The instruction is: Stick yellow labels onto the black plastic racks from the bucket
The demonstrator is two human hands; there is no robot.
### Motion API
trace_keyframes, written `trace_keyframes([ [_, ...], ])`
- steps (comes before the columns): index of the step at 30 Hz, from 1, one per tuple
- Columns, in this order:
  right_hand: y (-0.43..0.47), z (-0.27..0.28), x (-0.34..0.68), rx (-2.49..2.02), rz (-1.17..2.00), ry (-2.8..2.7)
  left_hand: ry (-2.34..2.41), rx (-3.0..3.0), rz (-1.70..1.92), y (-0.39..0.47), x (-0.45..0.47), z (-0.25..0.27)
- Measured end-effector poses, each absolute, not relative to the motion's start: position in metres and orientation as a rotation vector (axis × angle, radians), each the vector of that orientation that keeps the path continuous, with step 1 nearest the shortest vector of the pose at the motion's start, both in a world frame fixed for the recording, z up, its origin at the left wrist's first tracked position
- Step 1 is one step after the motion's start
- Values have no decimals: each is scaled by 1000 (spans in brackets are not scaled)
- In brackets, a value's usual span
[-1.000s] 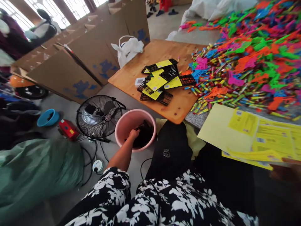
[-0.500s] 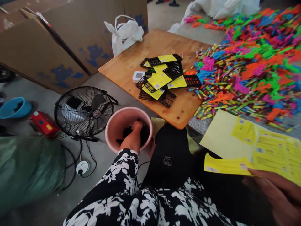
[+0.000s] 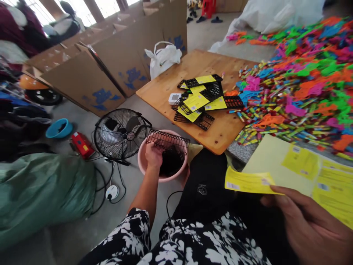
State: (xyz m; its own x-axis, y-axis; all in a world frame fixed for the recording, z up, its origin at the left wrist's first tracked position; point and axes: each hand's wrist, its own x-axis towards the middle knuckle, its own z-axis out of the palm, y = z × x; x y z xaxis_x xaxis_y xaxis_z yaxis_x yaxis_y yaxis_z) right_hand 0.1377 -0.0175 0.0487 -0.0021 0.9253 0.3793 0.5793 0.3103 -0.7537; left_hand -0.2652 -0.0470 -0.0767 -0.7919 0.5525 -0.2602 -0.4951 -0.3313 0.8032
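My left hand (image 3: 154, 156) grips a black plastic mesh basket (image 3: 168, 137) by its near-left side, above a pink bucket (image 3: 142, 160). More dark pieces (image 3: 171, 162) lie inside the bucket. Between the thumb and finger of my right hand (image 3: 306, 213) is a yellow sticker (image 3: 249, 180), its free end curling to the left. A sheet of yellow stickers (image 3: 331, 187) lies behind that hand, partly peeled to its pale backing. On the wooden table (image 3: 160, 86) is a pile of black mesh baskets (image 3: 208, 121) bearing yellow stickers.
A black floor fan (image 3: 121, 136) stands left of the bucket, near a power strip (image 3: 112, 192) and cables. Colourful plastic toys (image 3: 309, 84) and small tubes heap up at the right. Cardboard boxes (image 3: 110, 77), a white bag (image 3: 162, 59) and a green sack (image 3: 46, 195) are around.
My left hand has come up from inside the bucket with a black mesh basket. My right hand has drawn the yellow sticker a little left, off the sheet. The view has shifted left.
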Motion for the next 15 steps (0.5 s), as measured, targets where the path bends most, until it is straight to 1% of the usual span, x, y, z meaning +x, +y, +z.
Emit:
trace_keyframes([
  [2, -21, 50, 134, -1305, 582, -1743, 1056, 52, 2133, -43, -246, -49],
  [5, -25, 53, 130, -1252, 614, -1668, 855, -87, 1873, -34, -211, -22],
  [7, -28, 57, 128, -1216, 652, -1589, 713, -112, 1684, -30, -185, -13],
  [9, -31, 62, 127, -1192, 692, -1525, 563, -84, 1584, -27, -160, -8],
  [12, -35, 66, 127, -1193, 718, -1451, 419, -31, 1522, -24, -130, -2],
  [15, -34, 63, 128, -1189, 735, -1385, 378, -1, 1519, -18, -113, 5],
])
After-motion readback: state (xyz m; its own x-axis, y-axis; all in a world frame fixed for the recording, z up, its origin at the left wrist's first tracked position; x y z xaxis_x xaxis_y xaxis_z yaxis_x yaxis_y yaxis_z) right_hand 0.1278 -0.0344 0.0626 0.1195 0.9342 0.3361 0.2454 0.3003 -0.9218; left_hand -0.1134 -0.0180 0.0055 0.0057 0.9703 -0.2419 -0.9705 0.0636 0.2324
